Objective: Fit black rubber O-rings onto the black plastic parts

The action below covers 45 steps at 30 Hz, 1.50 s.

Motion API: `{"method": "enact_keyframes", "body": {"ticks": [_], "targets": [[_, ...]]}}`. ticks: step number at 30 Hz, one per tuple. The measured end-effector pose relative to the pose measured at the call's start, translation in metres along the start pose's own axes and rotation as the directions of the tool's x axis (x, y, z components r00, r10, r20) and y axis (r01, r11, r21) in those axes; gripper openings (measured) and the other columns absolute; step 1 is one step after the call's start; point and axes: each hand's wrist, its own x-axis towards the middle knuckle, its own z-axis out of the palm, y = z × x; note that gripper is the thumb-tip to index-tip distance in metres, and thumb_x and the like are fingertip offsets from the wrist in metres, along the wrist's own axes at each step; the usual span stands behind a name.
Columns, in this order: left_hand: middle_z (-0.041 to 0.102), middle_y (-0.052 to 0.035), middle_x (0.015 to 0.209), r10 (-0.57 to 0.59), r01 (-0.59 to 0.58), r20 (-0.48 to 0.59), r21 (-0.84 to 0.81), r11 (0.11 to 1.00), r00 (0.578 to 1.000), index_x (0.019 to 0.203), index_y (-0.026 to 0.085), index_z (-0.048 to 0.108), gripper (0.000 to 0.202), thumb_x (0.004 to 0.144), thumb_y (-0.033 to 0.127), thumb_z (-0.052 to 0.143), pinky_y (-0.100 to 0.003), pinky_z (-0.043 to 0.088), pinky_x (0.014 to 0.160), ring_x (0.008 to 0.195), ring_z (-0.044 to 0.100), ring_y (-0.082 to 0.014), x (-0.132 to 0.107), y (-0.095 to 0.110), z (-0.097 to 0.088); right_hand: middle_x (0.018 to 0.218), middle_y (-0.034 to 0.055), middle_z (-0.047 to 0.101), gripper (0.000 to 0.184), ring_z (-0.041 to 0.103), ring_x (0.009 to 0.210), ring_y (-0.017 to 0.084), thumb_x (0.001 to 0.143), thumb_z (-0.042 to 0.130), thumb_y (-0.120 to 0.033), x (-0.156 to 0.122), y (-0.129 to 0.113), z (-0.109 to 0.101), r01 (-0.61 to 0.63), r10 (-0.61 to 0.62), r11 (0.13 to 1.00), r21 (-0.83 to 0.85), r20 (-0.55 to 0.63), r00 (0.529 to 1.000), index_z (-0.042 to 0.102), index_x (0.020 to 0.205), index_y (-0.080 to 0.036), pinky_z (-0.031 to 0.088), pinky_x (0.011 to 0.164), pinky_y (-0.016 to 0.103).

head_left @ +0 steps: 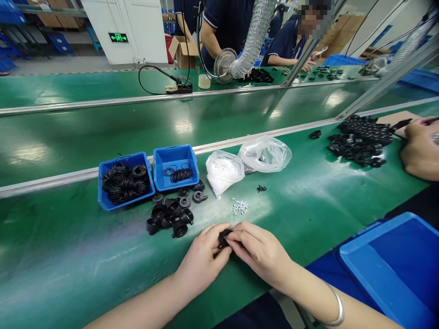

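**Both hands pinch small blk rubber part (pixel 224 237) at front of green counter (pixel 85 269)**

L hand (pixel 202 260) and R hand (pixel 260 251) meet centre-front, fingertips nearly touching; both grips clenched on the part, which sits between them, mostly hidden by the fingers, so exact shape can't be told; held close to the body, prob for fine control w/ both hands. Silver bangle (pixel 338 306) on R wrist. Just ahead, loose pile of blk rubber fittings (pixel 169 217), some upright, some on their sides; looks spread out for easy picking. Behind it, two blue plastic bins side by side: L bin (pixel 103 201) packed w/ blk rubber rings, R bin (pixel 174 153) holding fewer; sorted apart, it seems. To the right, clear bag of white pieces (pixel 222 172) beside a second, cloudier plastic bag (pixel 265 154); small heap of loose white pieces (pixel 240 207) on the counter nearby, plus tiny blk bits (pixel 261 188). Large blue tray (pixel 377 237) at lower right, off the counter edge, near R arm. Further right, big heap of blk parts (pixel 360 141) by a co-worker's hand (pixel 420 148), apart from the person's own; its work seems separate.
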Motion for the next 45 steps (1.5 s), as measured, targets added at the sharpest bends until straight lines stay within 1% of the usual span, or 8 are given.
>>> {"method": "enact_keyframes", "body": {"ticks": [5, 10, 18, 23, 26, 30, 34, 45], "targets": [[0.061, -0.0103, 0.115, 0.034, -0.034, -0.011, 0.021, 0.999, 0.999, 0.128, 0.024, 0.057, 0.042, 0.087, 0.021, 0.056, -0.029, 0.055, 0.072, 0.081, 0.061, -0.0175, 0.001, -0.002, 0.001, 0.087, 0.0084, 0.061, 0.017, 0.059, 0.078, 0.019, 0.094, 0.05, -0.01, -0.006, -0.002, 0.005, 0.017, -0.024, 0.991, -0.135, -0.051, 0.998, 0.057, 0.106, -0.019, 0.055, 0.069, 0.033], [0.058, -0.0134, 0.125, 0.088, -0.089, 0.013, 0.098, 0.991, 0.996, 0.134, 0.021, 0.053, 0.046, 0.088, 0.018, 0.051, -0.034, 0.057, 0.079, 0.098, 0.063, -0.0227, -0.001, -0.004, 0.002, 0.085, 0.0093, 0.065, 0.014, 0.062, 0.077, 0.02, 0.094, 0.051, -0.01, -0.007, -0.006, 0.004, 0.083, -0.101, 0.961, -0.263, -0.055, 0.993, 0.063, 0.096, -0.018, 0.055, 0.068, 0.033], [0.054, -0.0105, 0.137, 0.204, -0.211, 0.055, 0.221, 0.952, 0.977, 0.138, 0.022, 0.047, 0.047, 0.091, 0.017, 0.045, -0.034, 0.058, 0.092, 0.125, 0.053, -0.0225, 0.0, -0.009, -0.002, 0.087, 0.0097, 0.067, 0.016, 0.063, 0.077, 0.018, 0.096, 0.049, -0.009, -0.004, -0.007, 0.009, 0.061, -0.086, 0.971, -0.229, -0.102, 0.991, 0.065, 0.092, -0.012, 0.054, 0.068, 0.031], [0.06, -0.0102, 0.127, 0.098, -0.099, 0.02, 0.117, 0.988, 0.995, 0.134, 0.024, 0.051, 0.044, 0.09, 0.021, 0.052, -0.034, 0.061, 0.083, 0.097, 0.068, -0.0202, 0.001, -0.01, 0.001, 0.084, 0.0076, 0.066, 0.016, 0.062, 0.076, 0.018, 0.096, 0.049, -0.014, 0.0, -0.004, -0.001, 0.096, -0.111, 0.979, -0.179, -0.076, 0.991, 0.065, 0.1, -0.014, 0.053, 0.067, 0.03], [0.061, -0.0078, 0.126, 0.008, -0.005, 0.033, -0.095, 0.996, 0.999, 0.129, 0.026, 0.053, 0.04, 0.089, 0.026, 0.056, -0.033, 0.059, 0.089, 0.097, 0.07, -0.0193, 0.003, -0.01, 0.003, 0.085, 0.0052, 0.066, 0.013, 0.063, 0.078, 0.016, 0.096, 0.052, -0.018, -0.002, 0.022, -0.019, -0.106, 0.089, 0.992, -0.067, -0.214, 0.973, 0.065, 0.097, -0.018, 0.053, 0.071, 0.029], [0.06, -0.0067, 0.13, -0.054, 0.071, 0.069, -0.273, 0.959, 0.996, 0.125, 0.026, 0.053, 0.037, 0.089, 0.029, 0.058, -0.035, 0.054, 0.099, 0.114, 0.065, -0.0227, 0.006, -0.013, 0.004, 0.08, 0.0049, 0.065, 0.017, 0.062, 0.074, 0.018, 0.095, 0.054, -0.026, -0.008, 0.072, -0.039, -0.443, 0.344, 0.879, -0.177, -0.408, 0.846, 0.066, 0.086, -0.019, 0.052, 0.068, 0.031], [0.06, -0.0074, 0.131, -0.07, 0.09, 0.075, -0.294, 0.952, 0.995, 0.127, 0.025, 0.051, 0.039, 0.089, 0.03, 0.059, -0.035, 0.053, 0.1, 0.116, 0.064, -0.0238, 0.008, -0.015, 0.005, 0.081, 0.006, 0.064, 0.017, 0.062, 0.074, 0.02, 0.094, 0.056, -0.029, -0.008, 0.101, -0.038, -0.474, 0.369, 0.851, -0.229, -0.382, 0.847, 0.068, 0.09, -0.018, 0.052, 0.068, 0.033], [0.057, -0.0065, 0.134, -0.097, 0.119, 0.09, -0.278, 0.953, 0.991, 0.127, 0.027, 0.052, 0.038, 0.089, 0.029, 0.058, -0.035, 0.052, 0.102, 0.118, 0.063, -0.0239, 0.008, -0.012, 0.003, 0.084, 0.0053, 0.062, 0.014, 0.062, 0.079, 0.02, 0.094, 0.053, -0.023, 0.005, 0.108, -0.036, -0.455, 0.373, 0.859, -0.236, -0.32, 0.871, 0.064, 0.087, -0.019, 0.05, 0.072, 0.031]]}}
